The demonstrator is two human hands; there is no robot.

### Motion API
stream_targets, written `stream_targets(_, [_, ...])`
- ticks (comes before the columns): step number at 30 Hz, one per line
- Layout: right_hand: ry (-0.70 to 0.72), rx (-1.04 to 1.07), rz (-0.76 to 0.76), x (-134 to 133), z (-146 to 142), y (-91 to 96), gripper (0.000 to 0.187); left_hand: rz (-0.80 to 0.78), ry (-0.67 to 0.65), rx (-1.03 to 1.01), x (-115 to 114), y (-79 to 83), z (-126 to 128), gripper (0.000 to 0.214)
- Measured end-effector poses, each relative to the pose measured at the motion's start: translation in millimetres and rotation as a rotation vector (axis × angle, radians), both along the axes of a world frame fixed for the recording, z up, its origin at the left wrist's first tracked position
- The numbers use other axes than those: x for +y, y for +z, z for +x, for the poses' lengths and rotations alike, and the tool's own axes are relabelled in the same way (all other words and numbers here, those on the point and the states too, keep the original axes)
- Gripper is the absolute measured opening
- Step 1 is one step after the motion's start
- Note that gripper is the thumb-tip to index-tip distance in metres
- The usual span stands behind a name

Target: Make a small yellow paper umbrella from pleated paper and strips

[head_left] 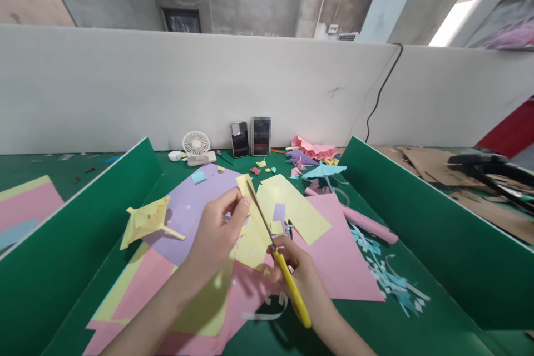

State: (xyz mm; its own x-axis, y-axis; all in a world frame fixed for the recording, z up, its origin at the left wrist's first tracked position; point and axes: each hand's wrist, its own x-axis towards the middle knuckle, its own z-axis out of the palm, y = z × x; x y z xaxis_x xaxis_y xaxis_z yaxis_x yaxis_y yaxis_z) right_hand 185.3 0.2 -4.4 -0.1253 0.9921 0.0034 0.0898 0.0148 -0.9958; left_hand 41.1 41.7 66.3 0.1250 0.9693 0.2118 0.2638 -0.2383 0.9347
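The person's left hand (221, 228) pinches a pale yellow sheet of paper (252, 242) between thumb and fingertips near its upper edge. It holds the sheet lifted above the green table (375, 322) at the centre of the view. The sheet is irregular in outline, with a narrow strip rising at the top and a wider, slightly creased part below.

The right hand (298, 275) is closed around the handles of a pair of yellow-handled scissors (278, 258). Their thin metal blades run up and to the left across the yellow sheet, with the tips close to the left thumb. Whether the blades are parted cannot be told.

Underneath lie a lilac paper sheet (192, 206) and a pink paper sheet (337, 256). A folded yellow paper umbrella (146, 219) rests to the left, and a pink paper roll (367, 225) lies beside light blue and white paper scraps (392, 278) to the right. A small white desk fan (196, 144) and two phones (240, 139) stand against the white partition (104, 89) at the back.
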Motion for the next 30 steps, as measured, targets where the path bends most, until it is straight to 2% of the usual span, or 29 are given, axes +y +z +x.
stream_targets(5, [-0.013, 0.004, -0.009, 0.8, 0.2, 2.3, 0.015, 0.028, 0.0, -0.007, 1.1, 0.0, -1.7, 0.028])
stream_targets(10, [0.018, -0.021, -0.02, -1.0, 1.4, 1.3, 0.018, 0.085, 0.056, -0.041, 3.6, 1.4, -2.5, 0.031])
stream_targets(16, [0.023, -0.046, 0.031, -0.9, 2.2, -3.5, 0.017, 0.124, 0.066, 0.061, 2.3, 3.3, -6.6, 0.031])
stream_targets(30, [0.057, 0.028, -0.04, -1.5, 0.4, -2.9, 0.022, 0.085, 0.005, 0.133, -2.0, 9.4, -1.8, 0.03])
